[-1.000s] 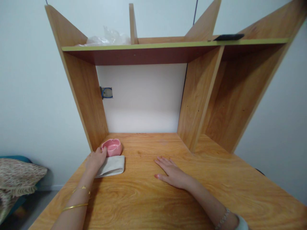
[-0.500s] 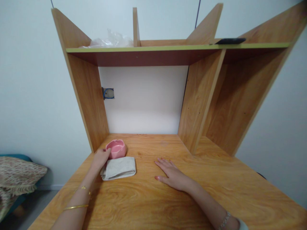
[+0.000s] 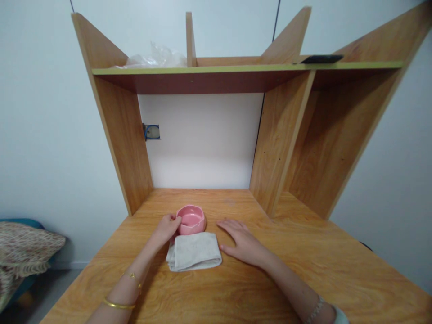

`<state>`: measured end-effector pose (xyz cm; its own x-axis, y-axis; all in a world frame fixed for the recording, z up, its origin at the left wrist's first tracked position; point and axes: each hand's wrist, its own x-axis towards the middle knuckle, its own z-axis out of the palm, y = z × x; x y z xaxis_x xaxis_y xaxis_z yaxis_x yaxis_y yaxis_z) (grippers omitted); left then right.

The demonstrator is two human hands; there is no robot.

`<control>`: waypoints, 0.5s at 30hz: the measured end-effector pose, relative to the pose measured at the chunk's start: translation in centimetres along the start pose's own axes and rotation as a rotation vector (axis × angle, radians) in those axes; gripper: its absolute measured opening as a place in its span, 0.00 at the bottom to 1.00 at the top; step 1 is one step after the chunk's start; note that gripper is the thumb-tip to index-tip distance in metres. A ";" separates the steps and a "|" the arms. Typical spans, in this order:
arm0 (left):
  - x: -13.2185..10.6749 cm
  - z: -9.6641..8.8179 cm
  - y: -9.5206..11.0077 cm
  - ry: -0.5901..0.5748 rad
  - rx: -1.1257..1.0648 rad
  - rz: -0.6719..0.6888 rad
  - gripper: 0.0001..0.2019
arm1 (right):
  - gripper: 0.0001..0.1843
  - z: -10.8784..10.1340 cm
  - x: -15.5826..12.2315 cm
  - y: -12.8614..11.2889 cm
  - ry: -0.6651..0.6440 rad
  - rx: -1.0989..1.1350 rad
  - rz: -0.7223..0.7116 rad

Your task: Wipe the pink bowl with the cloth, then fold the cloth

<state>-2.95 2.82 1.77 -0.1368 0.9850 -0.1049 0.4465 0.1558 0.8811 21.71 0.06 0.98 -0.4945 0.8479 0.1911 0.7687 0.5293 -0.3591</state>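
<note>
At the lower left edge of the frame a patterned blanket (image 3: 23, 243) lies beside the desk (image 3: 303, 270). Near the lower centre, the left hand (image 3: 165, 228) curls its fingers over the left rim of the pink bowl (image 3: 191, 219), a hold that seems to keep it level. The bowl stands upright on the desk, right behind a folded grey cloth (image 3: 194, 257). Just right of the cloth, the right hand (image 3: 241, 243) lies flat and open, seemingly bracing.

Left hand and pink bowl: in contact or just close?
Touching. In the head view, the left hand closes on the left rim of the pink bowl. The thumb overlaps the edge and no gap shows between them.
</note>
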 end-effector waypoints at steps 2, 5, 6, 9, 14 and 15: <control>-0.1 0.6 -0.1 0.003 -0.005 0.020 0.09 | 0.25 -0.5 0.1 -0.8 0.126 -0.010 -0.080; -0.2 1.5 -0.3 0.027 -0.011 0.051 0.09 | 0.17 -0.9 0.0 -2.4 0.213 -0.008 -0.192; -0.1 1.7 -0.4 0.035 -0.014 0.062 0.10 | 0.15 -0.9 -0.1 -3.0 0.211 -0.009 -0.215; 0.1 2.3 -0.6 0.044 -0.019 0.105 0.12 | 0.21 -0.3 -0.3 -4.3 0.164 -0.049 -0.255; 0.3 2.3 -0.9 0.023 -0.031 0.185 0.17 | 0.25 0.6 -0.4 -5.2 0.073 -0.153 -0.307; 0.3 2.3 -0.9 0.017 -0.032 0.197 0.17 | 0.20 0.6 -0.4 -5.1 0.072 -0.151 -0.304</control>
<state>-1.38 3.13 -0.11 -0.0644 0.9949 0.0782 0.4374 -0.0423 0.8983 17.73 -3.03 2.22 -0.6845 0.6477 0.3346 0.6444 0.7522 -0.1376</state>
